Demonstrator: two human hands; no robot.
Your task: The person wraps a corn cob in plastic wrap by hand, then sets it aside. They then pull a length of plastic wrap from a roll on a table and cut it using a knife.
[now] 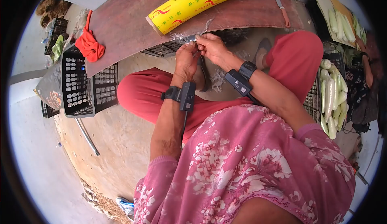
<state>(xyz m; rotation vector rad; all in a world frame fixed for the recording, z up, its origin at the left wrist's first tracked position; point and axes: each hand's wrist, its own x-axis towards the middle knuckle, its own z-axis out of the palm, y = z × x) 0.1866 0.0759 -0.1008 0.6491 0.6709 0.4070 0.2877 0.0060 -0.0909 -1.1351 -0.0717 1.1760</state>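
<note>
Both hands pinched on frayed string [192, 36] at board's near edge, left hand [186, 58] and right hand [211, 46] working strands apart; next likely needs steady opposed pull, judging by grip.

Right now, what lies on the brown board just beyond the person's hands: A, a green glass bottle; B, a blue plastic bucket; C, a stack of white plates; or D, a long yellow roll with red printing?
D: a long yellow roll with red printing lies across the brown board, just past both hands.
</note>
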